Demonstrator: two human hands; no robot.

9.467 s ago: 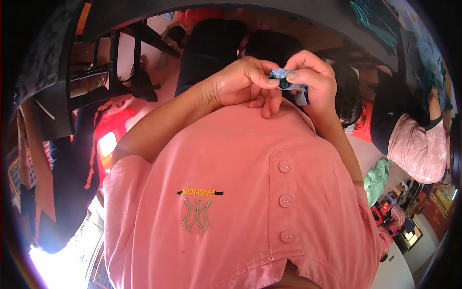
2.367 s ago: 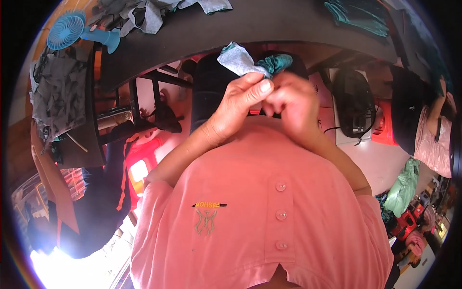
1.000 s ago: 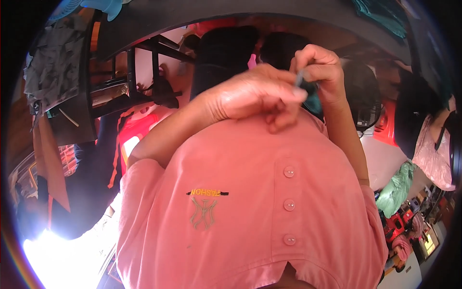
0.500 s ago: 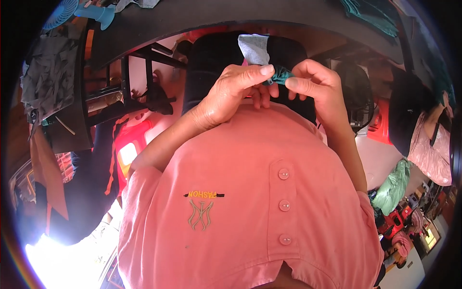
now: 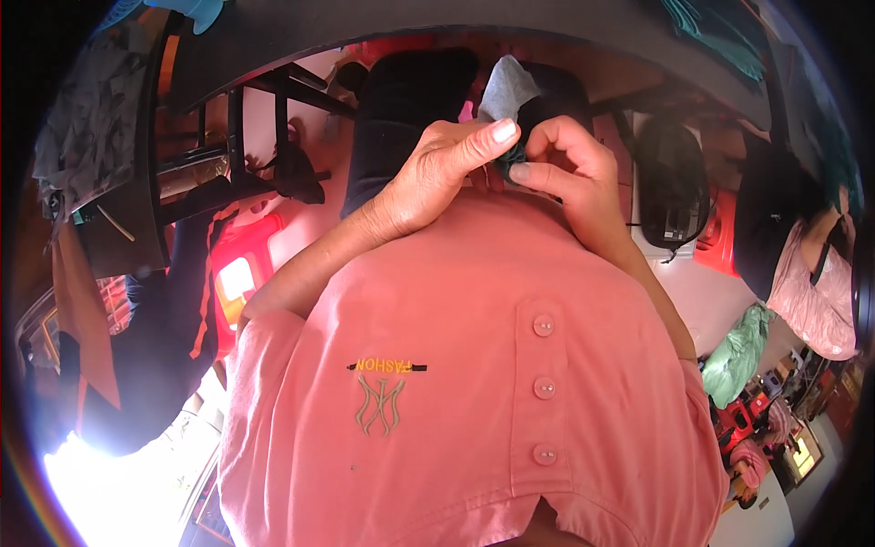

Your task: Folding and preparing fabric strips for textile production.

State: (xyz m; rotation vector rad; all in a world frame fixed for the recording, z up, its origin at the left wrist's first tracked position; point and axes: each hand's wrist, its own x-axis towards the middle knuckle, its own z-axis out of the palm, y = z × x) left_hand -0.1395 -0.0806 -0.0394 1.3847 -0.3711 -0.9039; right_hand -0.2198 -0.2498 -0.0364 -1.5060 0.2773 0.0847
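Above my lap, my left hand (image 5: 439, 171) pinches a small bunched piece of dark green cloth (image 5: 512, 162), thumb on top. A light grey piece of cloth (image 5: 508, 91) sticks up beyond the left thumb; whether it is joined to the green one is hidden. On the other side, my right hand (image 5: 576, 173) has its thumb and forefinger closed at the green cloth's right edge. Most of the green cloth is covered by my fingers.
A dark table edge (image 5: 410, 32) curves across the far side, with teal cloth (image 5: 715, 41) at its right. A blue fan base (image 5: 193, 11) stands far left. Grey scraps (image 5: 91, 128) hang at the left. A red stool (image 5: 239, 273) and a black-covered object (image 5: 673, 187) flank me.
My right hand has moved left, closer to the left hand, and less green cloth shows between them. The grey cloth has shifted right and tilted. My left hand has barely moved.
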